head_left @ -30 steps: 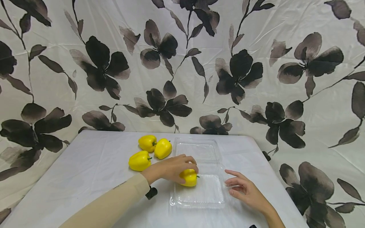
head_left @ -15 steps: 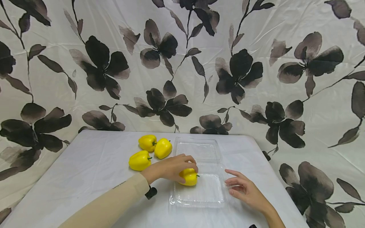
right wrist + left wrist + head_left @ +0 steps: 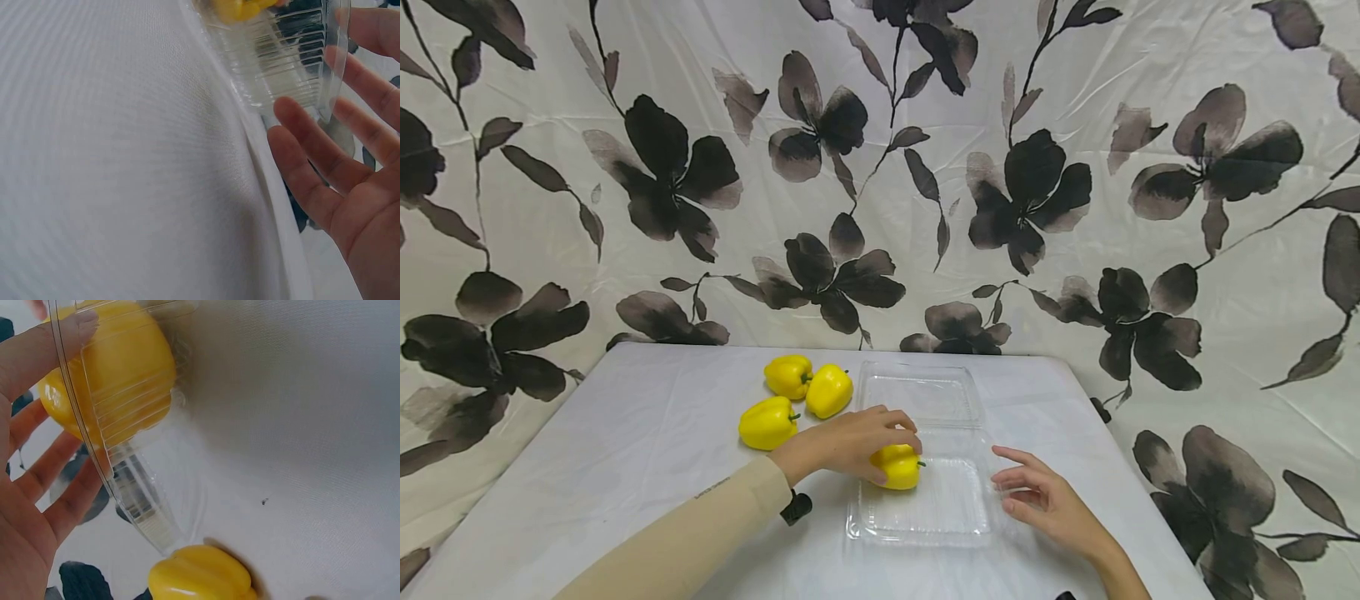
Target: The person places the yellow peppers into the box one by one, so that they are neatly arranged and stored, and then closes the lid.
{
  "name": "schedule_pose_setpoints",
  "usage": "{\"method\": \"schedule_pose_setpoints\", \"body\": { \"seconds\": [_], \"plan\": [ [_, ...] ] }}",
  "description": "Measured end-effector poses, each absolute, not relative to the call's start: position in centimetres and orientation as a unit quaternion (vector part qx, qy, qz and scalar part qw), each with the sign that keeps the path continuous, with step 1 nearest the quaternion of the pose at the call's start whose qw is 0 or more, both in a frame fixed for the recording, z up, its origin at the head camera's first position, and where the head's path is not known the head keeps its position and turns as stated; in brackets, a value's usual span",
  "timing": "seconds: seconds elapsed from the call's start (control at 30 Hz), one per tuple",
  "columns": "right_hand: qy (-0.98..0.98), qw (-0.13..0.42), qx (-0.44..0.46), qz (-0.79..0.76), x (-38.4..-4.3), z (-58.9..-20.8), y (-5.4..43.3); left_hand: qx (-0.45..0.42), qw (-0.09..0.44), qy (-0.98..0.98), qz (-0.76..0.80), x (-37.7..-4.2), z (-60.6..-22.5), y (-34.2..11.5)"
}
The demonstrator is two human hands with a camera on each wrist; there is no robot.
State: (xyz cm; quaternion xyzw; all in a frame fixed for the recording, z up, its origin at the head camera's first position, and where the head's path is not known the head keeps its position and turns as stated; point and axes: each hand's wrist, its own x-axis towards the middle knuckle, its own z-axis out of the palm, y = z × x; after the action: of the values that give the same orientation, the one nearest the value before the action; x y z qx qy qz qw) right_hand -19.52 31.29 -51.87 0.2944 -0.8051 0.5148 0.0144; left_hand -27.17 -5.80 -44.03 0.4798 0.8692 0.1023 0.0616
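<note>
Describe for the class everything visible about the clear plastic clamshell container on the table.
The clear plastic clamshell container looks thin and shiny, with ribbed walls and a narrow rim. It lies open on the white-covered table, its far half folded back toward the table's far edge. A yellow bell pepper, held by the left grip, is inside the near half, at its left. The right grip is beside the near half's right edge; whether they touch is unclear.

"How does the left hand (image 3: 861, 442) lie?"
"Fingers (image 3: 897, 419) bent downward, thumb (image 3: 40, 355) opposite them, forearm (image 3: 700, 525) slanting in from the near left."
"And the right hand (image 3: 1052, 504)?"
"Pointing left, its fingers loosely spread."
</note>
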Motion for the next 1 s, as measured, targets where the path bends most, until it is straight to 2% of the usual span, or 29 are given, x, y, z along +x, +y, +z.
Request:
{"method": "schedule_pose_setpoints", "body": {
  "seconds": [0.63, 1.0],
  "plan": [
    [-0.804, 0.013, 0.292, 0.517, -19.6, -52.0, 31.4, 0.472, 0.060, 0.874, 0.097, -27.1, -43.3, -6.1],
    [-0.805, 0.018, 0.297, 0.514, -19.5, -51.9, 31.4, 0.474, 0.044, 0.872, 0.115, -27.3, -41.1, -9.1]
  ]
}}
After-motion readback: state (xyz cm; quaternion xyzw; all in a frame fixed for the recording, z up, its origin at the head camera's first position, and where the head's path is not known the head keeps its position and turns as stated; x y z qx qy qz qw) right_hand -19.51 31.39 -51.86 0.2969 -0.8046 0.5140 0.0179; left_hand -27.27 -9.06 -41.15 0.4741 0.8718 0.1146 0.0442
